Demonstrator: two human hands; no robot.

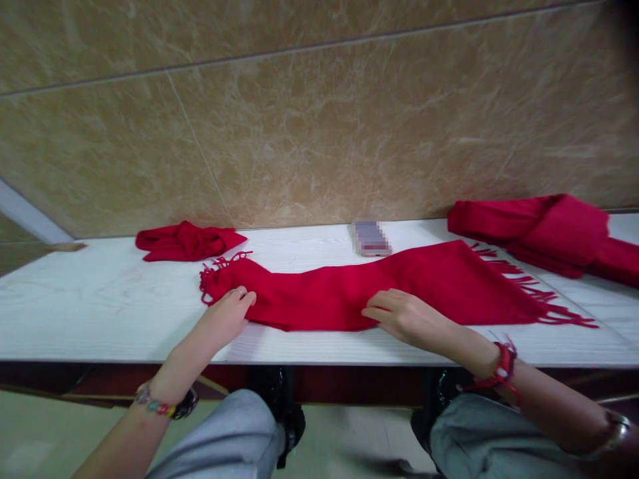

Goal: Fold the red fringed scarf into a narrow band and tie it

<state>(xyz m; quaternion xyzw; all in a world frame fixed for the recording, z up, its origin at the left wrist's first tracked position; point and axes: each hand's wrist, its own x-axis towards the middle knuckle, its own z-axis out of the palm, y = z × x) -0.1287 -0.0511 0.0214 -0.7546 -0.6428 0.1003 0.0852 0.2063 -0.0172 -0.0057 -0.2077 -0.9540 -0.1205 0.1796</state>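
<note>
Evidently the work in hand is straightening a red scarf [324, 299] on the white bench [74, 299]; take the phone [372, 238] as the landmark, for the scarf lies just on its near side, stretching out to its left and right; whether cloth and phone touch is too close to call.

The left hand [232, 309] rests on the scarf to the left of the phone, beside the bunched end, its fingers bent and drawn close together; the right hand [402, 316] lies nearer the wearer than the phone and a little to its right, fingers loosely curled with the tips on the scarf's near edge; I cannot tell whether either hand has cloth pinched or merely presses on it.

To do this well, I would anchor the scarf lightly with the right hand and ease the bunched end outward, away from the phone, with the left; draw the near edge straight without hauling, since soft cloth like this probably slides and skews easily; then square the broad, slanting end to the phone's right and comb its fringe [569, 322] parallel; mind the red bundle [529, 233] farther right of the phone, as the strands lie close to it and could snag.
</note>
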